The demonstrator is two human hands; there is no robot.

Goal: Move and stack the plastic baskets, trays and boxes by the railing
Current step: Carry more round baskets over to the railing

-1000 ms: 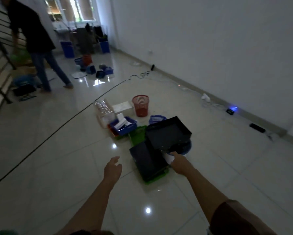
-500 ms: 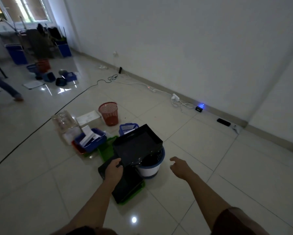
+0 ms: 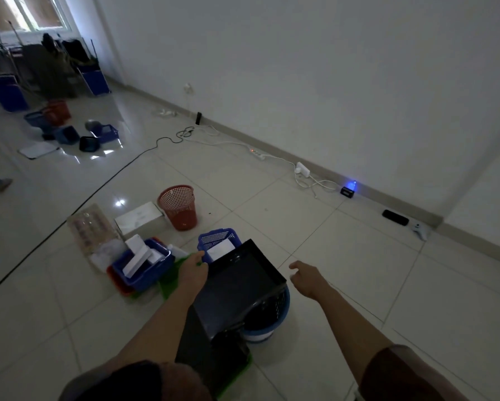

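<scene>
Black tray (image 3: 240, 282): tilted on the blue-rimmed bin (image 3: 267, 316), atop the floor pile. Left hand (image 3: 193, 270) at its left edge; grip cannot be told. Right hand (image 3: 308, 277) right of the tray, loosely spread, empty. Step judged: lifting the tray. Next: a firm two-handed hold.

We've got both arms stretched forward and down, bare forearms. Our left hand (image 3: 193, 270) reaches furthest, fingers curled over at the tips; can't tell what they touch. Our right hand (image 3: 306, 277) hangs free, fingers loosely bent, index poking out to the left.
</scene>
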